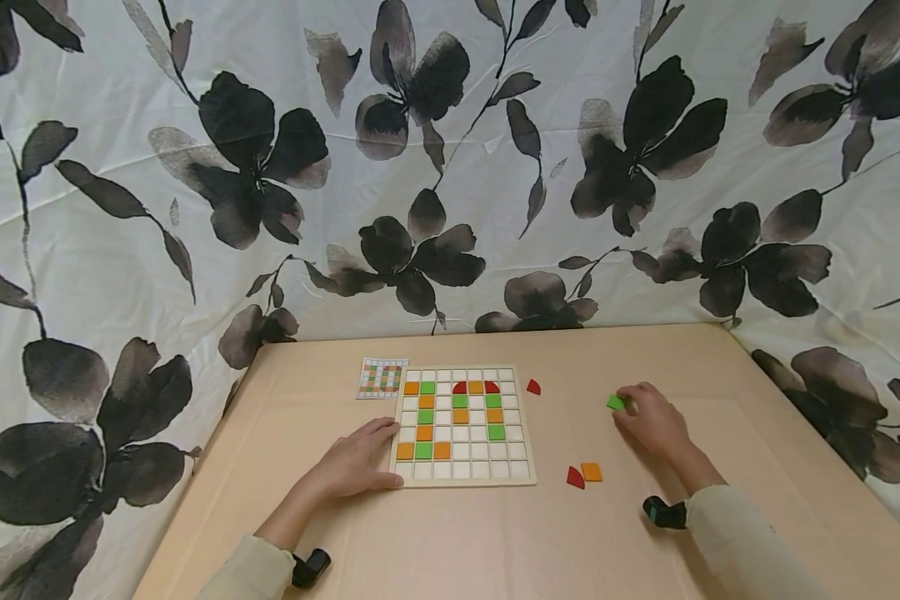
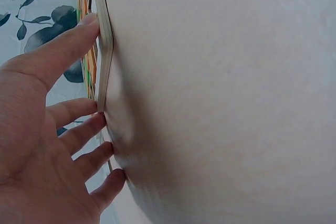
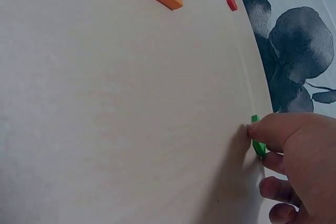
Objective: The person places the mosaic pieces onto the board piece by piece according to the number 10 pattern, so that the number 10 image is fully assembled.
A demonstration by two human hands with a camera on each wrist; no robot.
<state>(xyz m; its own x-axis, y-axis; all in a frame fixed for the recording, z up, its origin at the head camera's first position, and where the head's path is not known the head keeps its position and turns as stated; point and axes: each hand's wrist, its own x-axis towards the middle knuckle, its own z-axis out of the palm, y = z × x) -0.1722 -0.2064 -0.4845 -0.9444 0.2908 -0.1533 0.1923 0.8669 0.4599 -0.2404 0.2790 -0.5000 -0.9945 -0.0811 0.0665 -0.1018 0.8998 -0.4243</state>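
A white gridded board (image 1: pixel 465 482) with a pale wooden rim lies on the table, several of its cells filled with orange, green and red tiles. My left hand (image 1: pixel 348 462) touches the board's left edge, thumb near the front corner and fingers spread along the side, as the left wrist view shows too. To the right of the board, my right hand (image 1: pixel 654 421) pinches a small green square tile (image 1: pixel 615 402) between thumb and fingers. The right wrist view has this green tile (image 3: pixel 258 142) partly covered by the fingertips.
A small printed card (image 1: pixel 371 379) with a coloured grid lies behind the board's left corner. One red quarter-round tile (image 1: pixel 534 387) is right of the board. Nearer the front are another red tile (image 1: pixel 575 477) and an orange square tile (image 1: pixel 592 472). Floral cloth (image 1: pixel 495 208) hangs behind the table.
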